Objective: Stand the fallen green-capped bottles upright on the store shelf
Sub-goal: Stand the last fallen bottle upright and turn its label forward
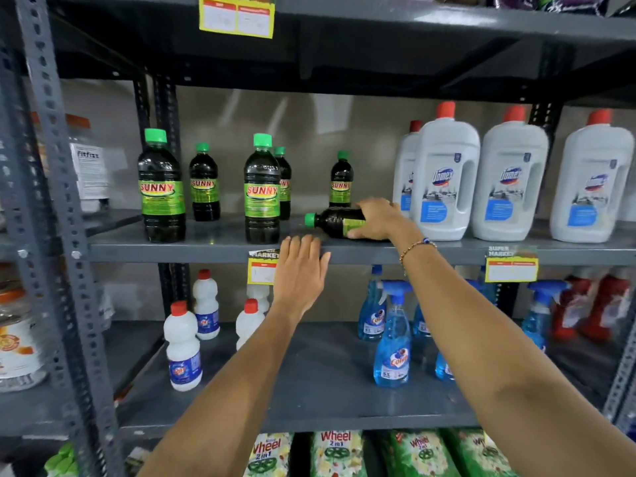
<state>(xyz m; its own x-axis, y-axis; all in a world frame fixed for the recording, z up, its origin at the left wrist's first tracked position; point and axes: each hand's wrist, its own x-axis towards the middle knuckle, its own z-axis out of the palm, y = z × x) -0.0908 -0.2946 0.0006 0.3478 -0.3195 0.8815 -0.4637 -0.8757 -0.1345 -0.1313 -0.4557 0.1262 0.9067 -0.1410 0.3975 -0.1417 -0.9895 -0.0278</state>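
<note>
One dark green-capped bottle (335, 222) lies on its side on the middle grey shelf (213, 249), cap pointing left. My right hand (377, 218) is wrapped around its labelled body. My left hand (301, 270) is flat and open, fingertips resting at the shelf's front edge just left of the fallen bottle, holding nothing. Several more green-capped bottles stand upright: a large one at the left (161, 187), a small one behind it (204, 183), a large one in the middle (261, 191) with one behind (284, 182), and a small one (340, 180) right behind the fallen bottle.
White red-capped jugs (444, 177) stand close to the right of my right hand. Price tags (261, 268) hang on the shelf edge. The lower shelf holds small white bottles (182, 346) and blue spray bottles (394, 342). A perforated steel upright (58, 215) stands at left.
</note>
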